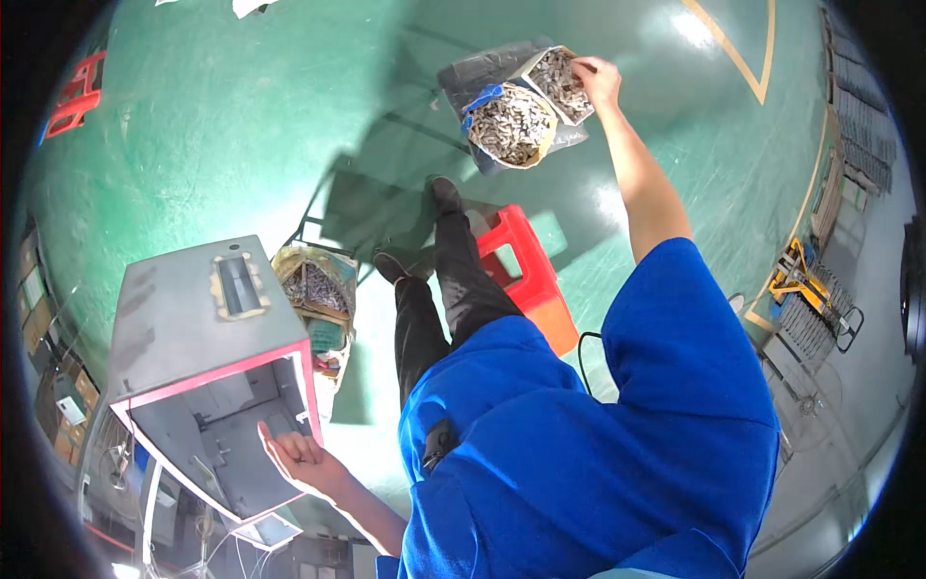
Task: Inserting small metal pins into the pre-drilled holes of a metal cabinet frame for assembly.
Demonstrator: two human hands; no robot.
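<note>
My right hand (pixel 596 81) reaches far forward, its fingers bent and closed at the fingertips among the small grey metal pieces (pixel 557 79) in a rectangular box (pixel 577 116). Close beside that box stands a round, bag-lined container (pixel 536 154) heaped with similar pieces. On the left, my left hand (pixel 307 465) is held at the open side of a grey metal cabinet (pixel 198 314) with a pink-red rim. One finger of it points outward while the others curl in toward the palm. Whatever those curled fingers hold is hidden.
A red plastic stool (pixel 540 289) stands by my legs. Next to the cabinet sits an open sack (pixel 313 280) with more metal pieces. Another red stool (pixel 77 101) is at the far left. Toward the right are a yellow pallet truck (pixel 801 280) and stacked grey parts (pixel 858 125).
</note>
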